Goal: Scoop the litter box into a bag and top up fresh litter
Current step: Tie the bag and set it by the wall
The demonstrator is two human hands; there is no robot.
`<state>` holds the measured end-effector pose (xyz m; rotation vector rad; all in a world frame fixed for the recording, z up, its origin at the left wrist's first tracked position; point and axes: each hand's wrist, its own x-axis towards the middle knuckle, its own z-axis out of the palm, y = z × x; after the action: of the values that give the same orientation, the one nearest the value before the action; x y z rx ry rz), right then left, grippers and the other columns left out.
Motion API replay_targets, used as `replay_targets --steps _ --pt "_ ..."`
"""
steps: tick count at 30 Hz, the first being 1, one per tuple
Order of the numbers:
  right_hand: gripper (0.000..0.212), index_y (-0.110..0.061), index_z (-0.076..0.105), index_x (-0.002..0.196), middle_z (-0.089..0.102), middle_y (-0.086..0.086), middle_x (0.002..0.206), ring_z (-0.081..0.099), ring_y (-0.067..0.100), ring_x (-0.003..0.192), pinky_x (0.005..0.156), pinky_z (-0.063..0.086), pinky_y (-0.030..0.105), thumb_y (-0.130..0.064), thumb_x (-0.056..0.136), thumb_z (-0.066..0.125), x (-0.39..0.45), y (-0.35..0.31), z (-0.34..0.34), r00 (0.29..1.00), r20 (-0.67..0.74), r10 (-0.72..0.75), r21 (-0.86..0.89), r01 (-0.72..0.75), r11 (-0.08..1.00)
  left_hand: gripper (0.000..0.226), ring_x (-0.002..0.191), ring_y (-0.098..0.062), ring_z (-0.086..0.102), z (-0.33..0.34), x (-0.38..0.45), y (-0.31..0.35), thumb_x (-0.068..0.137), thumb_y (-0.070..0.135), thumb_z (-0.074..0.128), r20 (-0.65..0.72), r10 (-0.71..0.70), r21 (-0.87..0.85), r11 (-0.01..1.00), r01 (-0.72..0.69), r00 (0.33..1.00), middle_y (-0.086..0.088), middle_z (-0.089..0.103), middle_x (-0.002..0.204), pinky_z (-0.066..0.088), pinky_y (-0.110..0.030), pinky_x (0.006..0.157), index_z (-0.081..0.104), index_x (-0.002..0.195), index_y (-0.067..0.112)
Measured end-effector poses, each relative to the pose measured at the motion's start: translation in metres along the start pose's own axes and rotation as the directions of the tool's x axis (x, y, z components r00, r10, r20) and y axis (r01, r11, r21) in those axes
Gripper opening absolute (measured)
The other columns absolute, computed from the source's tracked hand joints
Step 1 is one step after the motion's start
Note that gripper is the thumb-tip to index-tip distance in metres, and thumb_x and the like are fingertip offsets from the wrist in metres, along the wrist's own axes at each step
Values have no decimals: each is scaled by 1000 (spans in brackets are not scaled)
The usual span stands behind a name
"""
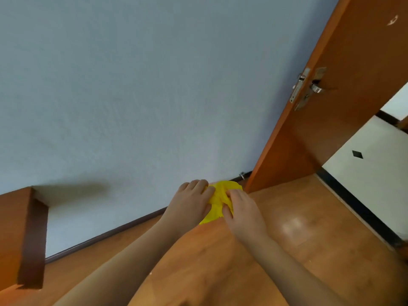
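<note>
Wall (132, 96), pale grey-blue, fills most of the frame, tilted because the head camera is cocked to one side; it meets the wooden floor (287, 239) along a dark skirting board (106, 236) that runs from lower left up toward the centre. An orange-brown door (344, 107) stands open at the upper right, its metal handle (315, 88) and latch plate facing the room, and white tiled floor (371, 168) shows beyond the threshold. At the far left edge sits the corner of a piece of brown wooden furniture (19, 235). Both forearms reach in from the bottom of the frame toward the centre, where the two hands meet over a crumpled yellow bag (220, 195), held low near the foot of the wall. The left hand (192, 202) has its fingers curled over the bag's left side, the grip closed on the plastic; the right hand (240, 208) pinches the right side in the same way. Held from opposite sides like this, the hands are probably working the thin film apart to find or widen the mouth before any scooping, though the bunched plastic hides whether an opening exists yet. Neither litter box, scoop nor fresh litter is in view, so the task looks barely begun.
</note>
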<state>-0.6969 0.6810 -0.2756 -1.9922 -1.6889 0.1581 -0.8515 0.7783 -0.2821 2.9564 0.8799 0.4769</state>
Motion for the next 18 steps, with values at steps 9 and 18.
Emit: replay_targets --steps 9,18 --pt "27 -18 45 107 62 1 90 60 21 78 67 49 31 -26 83 56 59 111 -19 989 -18 -149 -79 147 986 37 99 -23 63 43 101 31 87 40 44 -24 -24 61 998 26 999 -2 64 112 53 -38 82 61 112 19" --pt "78 -10 45 134 67 4 95 67 21 82 66 56 30 -20 68 84 117 202 -37 945 84 -317 -106 325 940 35 103 -29 63 80 168 76 85 33 48 -69 -223 100 968 229 972 -9 64 115 53 -40 79 61 110 12"
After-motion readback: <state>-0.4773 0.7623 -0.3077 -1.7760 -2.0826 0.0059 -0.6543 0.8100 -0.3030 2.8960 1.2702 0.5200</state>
